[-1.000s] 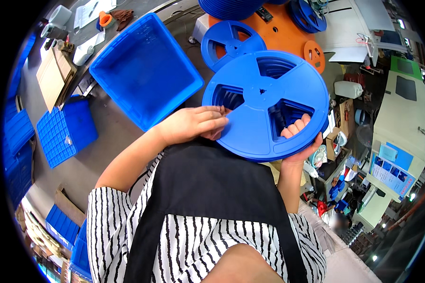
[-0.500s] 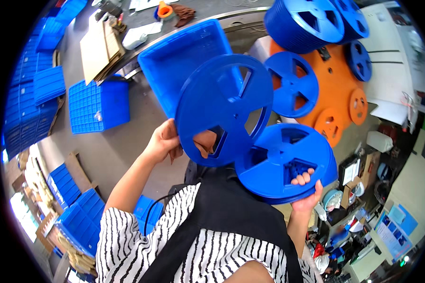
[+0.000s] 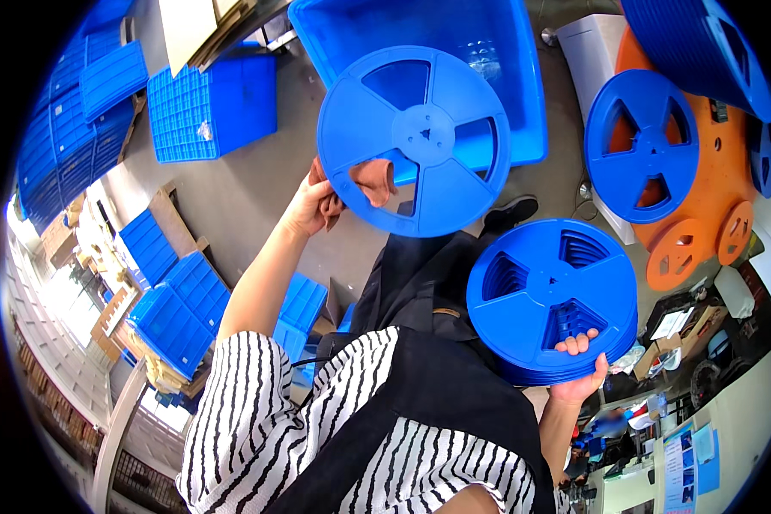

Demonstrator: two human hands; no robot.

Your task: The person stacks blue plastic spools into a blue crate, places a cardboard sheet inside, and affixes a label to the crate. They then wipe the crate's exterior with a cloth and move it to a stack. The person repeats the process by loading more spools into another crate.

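Observation:
A blue plastic reel (image 3: 424,134), round with large cut-out windows, is gripped at its left edge by my left hand (image 3: 307,206). That hand also has a brown cloth (image 3: 373,180) in it, which shows through one window. My right hand (image 3: 581,381) holds a stack of similar blue reels (image 3: 550,278) at its lower right edge, with fingertips reaching through a window. The single reel is apart from the stack, up and to its left. It overlaps the near side of a large blue bin (image 3: 535,94).
To the right, another blue reel (image 3: 642,146) rests by an orange round surface (image 3: 715,150) with orange reels (image 3: 672,254). A tall stack of blue reels (image 3: 702,51) rises behind. Blue crates (image 3: 212,107) stand on the floor at left, below cardboard sheets (image 3: 193,34).
My left hand has moved the single reel up and away from the stack, and its face has turned more toward me. The whole view has shifted, with the bin now higher in it.

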